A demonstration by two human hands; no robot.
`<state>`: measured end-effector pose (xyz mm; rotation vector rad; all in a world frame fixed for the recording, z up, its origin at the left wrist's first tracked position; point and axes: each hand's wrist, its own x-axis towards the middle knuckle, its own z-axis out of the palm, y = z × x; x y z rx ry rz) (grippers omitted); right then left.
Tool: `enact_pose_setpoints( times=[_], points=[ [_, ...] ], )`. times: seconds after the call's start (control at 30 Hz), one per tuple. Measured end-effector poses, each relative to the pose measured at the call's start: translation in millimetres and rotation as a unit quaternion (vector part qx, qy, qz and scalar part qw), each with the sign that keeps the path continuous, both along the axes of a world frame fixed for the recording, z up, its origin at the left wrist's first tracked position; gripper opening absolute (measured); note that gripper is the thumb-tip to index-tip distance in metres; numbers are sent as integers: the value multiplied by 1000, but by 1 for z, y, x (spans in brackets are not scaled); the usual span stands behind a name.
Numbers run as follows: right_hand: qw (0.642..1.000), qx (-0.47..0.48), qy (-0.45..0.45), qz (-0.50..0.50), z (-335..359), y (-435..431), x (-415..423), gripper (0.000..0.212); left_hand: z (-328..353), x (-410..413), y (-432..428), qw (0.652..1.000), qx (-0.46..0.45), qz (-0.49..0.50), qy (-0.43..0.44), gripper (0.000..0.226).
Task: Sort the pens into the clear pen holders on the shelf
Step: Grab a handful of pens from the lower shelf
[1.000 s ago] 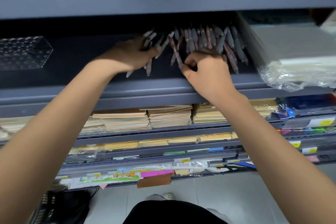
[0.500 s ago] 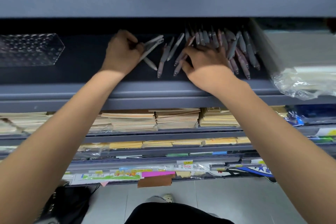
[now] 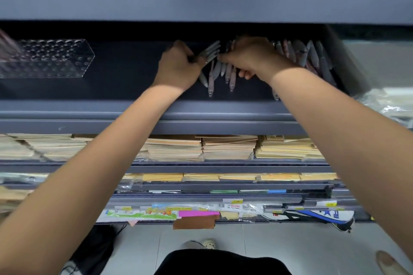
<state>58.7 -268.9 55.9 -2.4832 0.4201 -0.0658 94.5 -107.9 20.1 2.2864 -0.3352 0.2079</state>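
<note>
Several grey and pinkish pens (image 3: 223, 73) lie loose on the dark shelf (image 3: 125, 87), with more heaped to the right (image 3: 312, 56). My left hand (image 3: 178, 67) grips a small bunch of grey pens (image 3: 210, 51) that fan out up and to the right of the fist. My right hand (image 3: 250, 58) lies over the middle of the pile, fingers curled down among the pens, thumb pointing left toward the bunch. A clear pen holder (image 3: 49, 58) with a grid of holes stands at the shelf's left.
A plastic-wrapped stack (image 3: 384, 87) fills the shelf's right end. The upper shelf's front beam (image 3: 201, 0) hangs low overhead. Below are shelves of tan paper stacks (image 3: 228, 147) and coloured stationery (image 3: 196, 213). A dark bag (image 3: 93, 250) sits on the tiled floor.
My right hand moved left over the loose pens, closer to my left hand. My left hand keeps its bunch of pens. The view has shifted slightly.
</note>
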Motion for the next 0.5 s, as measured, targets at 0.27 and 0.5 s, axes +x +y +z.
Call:
enact_pose_setpoints(
  times=[0.27,0.5],
  points=[
    [998,31,-49,-2,-8,1,-9,20,-1,-7,2,995,-15,41,-84,26],
    [998,-32,9,55,4,14,-23,46,0,-19,25,988,4,123,-94,26]
  ],
)
